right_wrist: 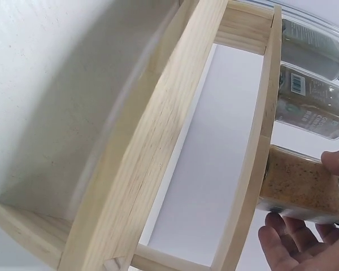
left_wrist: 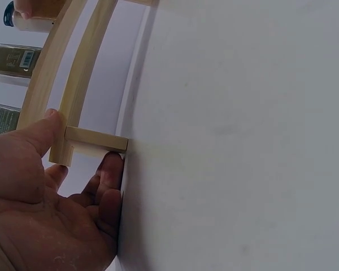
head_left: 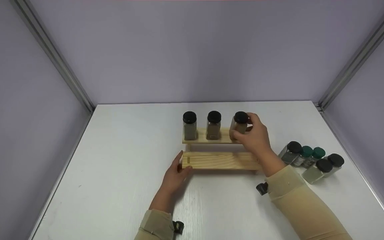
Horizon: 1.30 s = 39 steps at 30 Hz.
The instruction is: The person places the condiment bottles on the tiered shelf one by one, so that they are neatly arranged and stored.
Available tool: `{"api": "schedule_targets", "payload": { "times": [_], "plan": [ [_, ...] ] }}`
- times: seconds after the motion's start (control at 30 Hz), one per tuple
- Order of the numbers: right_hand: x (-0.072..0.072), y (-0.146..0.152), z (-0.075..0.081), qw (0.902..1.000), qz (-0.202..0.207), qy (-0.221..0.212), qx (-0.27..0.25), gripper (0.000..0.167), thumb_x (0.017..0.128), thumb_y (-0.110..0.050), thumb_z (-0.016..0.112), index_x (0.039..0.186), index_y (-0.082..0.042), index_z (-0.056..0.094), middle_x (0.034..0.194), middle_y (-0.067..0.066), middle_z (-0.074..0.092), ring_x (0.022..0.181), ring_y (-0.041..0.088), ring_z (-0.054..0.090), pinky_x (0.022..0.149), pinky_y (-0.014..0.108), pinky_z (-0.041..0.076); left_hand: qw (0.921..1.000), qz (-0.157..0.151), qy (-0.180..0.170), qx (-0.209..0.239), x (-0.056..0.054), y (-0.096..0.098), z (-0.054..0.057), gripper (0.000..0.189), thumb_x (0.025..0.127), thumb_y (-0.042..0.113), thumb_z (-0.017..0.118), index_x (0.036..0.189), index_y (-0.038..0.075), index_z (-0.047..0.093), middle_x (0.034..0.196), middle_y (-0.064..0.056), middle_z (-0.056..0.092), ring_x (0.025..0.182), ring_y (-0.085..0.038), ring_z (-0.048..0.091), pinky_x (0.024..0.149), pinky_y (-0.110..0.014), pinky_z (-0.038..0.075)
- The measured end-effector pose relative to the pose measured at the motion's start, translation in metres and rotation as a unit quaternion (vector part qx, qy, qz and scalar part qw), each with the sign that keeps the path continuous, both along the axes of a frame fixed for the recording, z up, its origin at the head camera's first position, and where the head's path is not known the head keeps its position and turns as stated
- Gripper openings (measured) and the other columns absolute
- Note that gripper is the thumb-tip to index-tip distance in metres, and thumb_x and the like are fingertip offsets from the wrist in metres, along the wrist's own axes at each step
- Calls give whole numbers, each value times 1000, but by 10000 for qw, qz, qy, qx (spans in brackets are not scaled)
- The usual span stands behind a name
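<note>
My right hand (head_left: 257, 135) grips a spice jar (right_wrist: 299, 183) with a black lid and orange-brown contents; its base is right at the upper shelf of a two-tier wooden rack (head_left: 222, 160). To the left on that shelf stand two more black-lidded jars, a brown-filled jar (head_left: 214, 126) in the middle and a greenish jar (head_left: 189, 126) at the end. My left hand (head_left: 173, 176) holds the left end of the lower tier, thumb in front and fingers around the wood. In the left wrist view, the left thumb and fingers (left_wrist: 110, 169) sit around the rack's end piece.
Right of the rack, several jars lean or lie grouped on the white table (head_left: 118, 160): a dark jar (head_left: 290, 152), two green-lidded jars (head_left: 316, 155), and pale green jars (head_left: 317, 171) with black lids. Lilac panels (head_left: 192, 50) wall the table at the back and sides.
</note>
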State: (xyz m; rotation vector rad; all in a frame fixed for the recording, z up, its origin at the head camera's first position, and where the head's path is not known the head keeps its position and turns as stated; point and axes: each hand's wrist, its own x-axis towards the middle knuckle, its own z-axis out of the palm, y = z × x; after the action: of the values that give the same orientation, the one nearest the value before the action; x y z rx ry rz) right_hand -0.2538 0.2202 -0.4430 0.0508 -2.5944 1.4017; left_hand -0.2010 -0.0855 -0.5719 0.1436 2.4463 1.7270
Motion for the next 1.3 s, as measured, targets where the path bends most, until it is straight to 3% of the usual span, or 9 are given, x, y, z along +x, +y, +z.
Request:
{"api": "schedule_targets", "payload": {
  "times": [0.2,0.33,0.47,0.63,0.77,0.97,1.03,1.13,1.3],
  "plan": [
    [23,10,-7,9993,-52,-221,-314,92,92,-28,84,164,-10,30,154,19,47,132,41,55,100,55,52,10000,10,20,-43,2,-3,-2,75,107,32,66,169,12,28,153,-34,48,132,-42,54,110,-58,44],
    [43,23,-15,9987,-244,27,-438,85,92,-24,86,158,-5,36,151,20,49,132,40,55,106,57,48,10000,32,52,-42,2,-5,-2,75,107,30,67,169,11,29,149,-33,51,128,-40,56,109,-58,45],
    [62,42,-20,9963,-720,433,-194,76,93,-16,84,154,-1,41,147,20,54,130,39,56,110,57,44,9999,46,87,-68,1,-6,-1,74,107,31,66,168,12,29,155,-34,45,134,-43,52,112,-60,42],
    [80,77,-26,9834,-1675,690,-118,68,94,-10,81,150,1,45,141,16,56,130,33,57,108,44,46,9999,87,48,-127,-2,-7,0,75,107,32,67,168,12,30,150,-32,51,125,-38,55,108,-58,44],
    [90,107,-36,9721,-2185,812,-264,66,94,-10,80,149,3,46,142,18,54,133,34,53,105,35,44,9999,133,5,-52,-4,-7,0,75,106,31,68,168,12,30,148,-29,53,121,-35,55,106,-55,46],
    [108,143,-57,9526,-2867,1007,113,58,94,-11,75,144,8,51,137,26,50,131,38,47,109,48,38,10000,80,-47,17,-1,-7,0,76,106,32,68,169,13,29,157,-31,44,135,-41,51,111,-59,42],
    [114,151,-63,9489,-3012,922,202,56,94,-9,72,143,10,51,138,29,48,132,40,44,109,54,34,10000,86,-20,-14,-1,-8,0,76,106,32,68,168,12,30,157,-32,44,137,-44,51,112,-60,42],
    [119,159,-71,9509,-3040,545,209,59,96,-9,69,148,11,47,144,33,43,137,46,40,111,61,31,9999,98,-1,-50,-1,-9,0,75,106,32,68,168,13,31,157,-32,44,137,-44,51,112,-60,42],
    [120,164,-75,9551,-2949,94,277,62,100,-9,66,153,12,40,147,36,42,134,54,45,110,66,34,9999,96,47,-104,-1,-9,1,75,106,31,68,168,13,31,150,-29,53,129,-38,56,109,-57,45]
  ]
}}
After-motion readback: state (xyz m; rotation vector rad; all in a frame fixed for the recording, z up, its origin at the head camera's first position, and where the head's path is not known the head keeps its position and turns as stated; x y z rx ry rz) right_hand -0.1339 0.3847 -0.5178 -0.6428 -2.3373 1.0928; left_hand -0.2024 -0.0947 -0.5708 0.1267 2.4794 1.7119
